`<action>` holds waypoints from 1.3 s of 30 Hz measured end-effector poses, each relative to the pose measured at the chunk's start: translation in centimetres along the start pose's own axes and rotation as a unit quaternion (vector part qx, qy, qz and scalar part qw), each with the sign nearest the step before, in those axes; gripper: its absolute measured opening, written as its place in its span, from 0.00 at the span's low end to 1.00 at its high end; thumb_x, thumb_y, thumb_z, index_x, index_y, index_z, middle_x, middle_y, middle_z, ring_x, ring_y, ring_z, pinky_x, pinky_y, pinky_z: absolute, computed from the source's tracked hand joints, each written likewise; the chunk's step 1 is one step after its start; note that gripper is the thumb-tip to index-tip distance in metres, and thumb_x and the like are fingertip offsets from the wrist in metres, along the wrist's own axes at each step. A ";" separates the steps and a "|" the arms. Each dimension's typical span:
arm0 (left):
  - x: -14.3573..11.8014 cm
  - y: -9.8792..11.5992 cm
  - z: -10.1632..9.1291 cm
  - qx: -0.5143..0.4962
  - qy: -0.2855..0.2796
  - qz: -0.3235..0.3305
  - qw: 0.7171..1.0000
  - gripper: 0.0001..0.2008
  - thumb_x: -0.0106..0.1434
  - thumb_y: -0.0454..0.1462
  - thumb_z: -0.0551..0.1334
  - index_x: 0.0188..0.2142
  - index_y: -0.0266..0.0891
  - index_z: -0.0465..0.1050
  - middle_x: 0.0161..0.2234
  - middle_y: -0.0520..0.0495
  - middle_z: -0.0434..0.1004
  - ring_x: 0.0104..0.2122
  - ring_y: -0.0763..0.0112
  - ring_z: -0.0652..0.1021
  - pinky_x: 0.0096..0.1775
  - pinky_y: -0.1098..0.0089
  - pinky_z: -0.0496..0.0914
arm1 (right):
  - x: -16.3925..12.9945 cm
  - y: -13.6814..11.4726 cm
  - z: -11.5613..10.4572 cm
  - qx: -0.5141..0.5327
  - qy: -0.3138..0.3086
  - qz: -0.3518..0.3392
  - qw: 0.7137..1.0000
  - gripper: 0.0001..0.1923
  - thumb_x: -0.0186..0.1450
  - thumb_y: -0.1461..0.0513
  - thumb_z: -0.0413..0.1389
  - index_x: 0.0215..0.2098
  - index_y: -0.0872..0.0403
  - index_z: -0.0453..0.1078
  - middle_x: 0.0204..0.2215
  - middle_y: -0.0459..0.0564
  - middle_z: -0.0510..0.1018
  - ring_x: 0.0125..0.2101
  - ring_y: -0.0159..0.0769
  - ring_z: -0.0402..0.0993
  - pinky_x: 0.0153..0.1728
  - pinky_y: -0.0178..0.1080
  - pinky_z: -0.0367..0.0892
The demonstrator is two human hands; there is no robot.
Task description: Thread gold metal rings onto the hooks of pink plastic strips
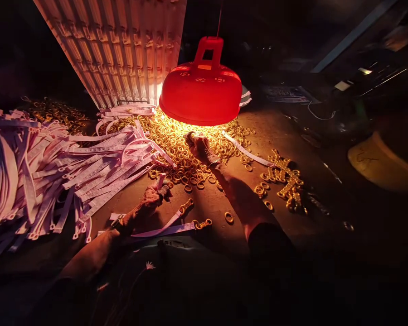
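My left hand (153, 198) rests on the work surface, pinching a white plastic strip (160, 181) between its fingers. Two more white strips with gold rings threaded at their ends (177, 222) lie just in front of it. My right hand (199, 147) reaches forward into a heap of small gold rings (177, 149) under the lamp; its fingers are curled among the rings, and I cannot tell what they grasp. A single gold ring (229, 218) lies loose beside my right forearm.
A red hanging lamp (201, 90) glows low over the ring heap. A big pile of white strips (47, 172) fills the left. A ribbed white panel (119, 50) leans at the back. Ring clusters (285, 181) lie to the right; surroundings are dark.
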State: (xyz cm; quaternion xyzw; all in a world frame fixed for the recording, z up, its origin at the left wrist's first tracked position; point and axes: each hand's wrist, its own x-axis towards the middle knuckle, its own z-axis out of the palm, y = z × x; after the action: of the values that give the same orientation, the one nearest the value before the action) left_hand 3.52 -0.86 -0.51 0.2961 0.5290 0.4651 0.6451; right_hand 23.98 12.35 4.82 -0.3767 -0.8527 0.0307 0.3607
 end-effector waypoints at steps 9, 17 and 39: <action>0.5 1.0 1.0 0.036 -0.035 0.112 0.992 0.17 0.57 0.47 0.68 0.35 0.36 0.69 0.20 0.55 0.68 0.18 0.81 0.63 0.21 0.76 0.54 | -4.1 -3.2 4.1 0.048 -0.150 0.068 0.985 0.09 0.64 0.67 0.49 0.30 0.59 0.70 0.21 0.44 0.64 0.23 0.27 0.51 0.26 0.33 0.51; 0.1 -0.4 0.5 0.091 -0.025 0.129 0.987 0.17 0.56 0.48 0.69 0.27 0.36 0.70 0.20 0.50 0.73 0.17 0.79 0.65 0.21 0.74 0.57 | -6.0 -6.2 4.8 0.120 -0.134 0.102 0.979 0.10 0.68 0.63 0.47 0.29 0.54 0.66 0.22 0.46 0.66 0.23 0.29 0.54 0.28 0.36 0.52; 1.7 0.5 1.2 0.075 0.002 -0.001 0.997 0.14 0.49 0.39 0.73 0.27 0.38 0.69 0.15 0.57 0.59 0.16 0.80 0.58 0.19 0.74 0.49 | -7.2 -7.4 5.3 0.215 -0.160 0.271 0.925 0.13 0.65 0.61 0.52 0.26 0.50 0.52 0.25 0.44 0.65 0.27 0.32 0.59 0.30 0.35 0.59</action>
State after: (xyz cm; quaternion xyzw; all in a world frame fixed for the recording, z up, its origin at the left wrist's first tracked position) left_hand 4.56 1.03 -0.44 0.3426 0.5643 0.4242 0.6199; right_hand 19.29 3.49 -0.97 -0.4969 -0.7374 0.3697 0.2697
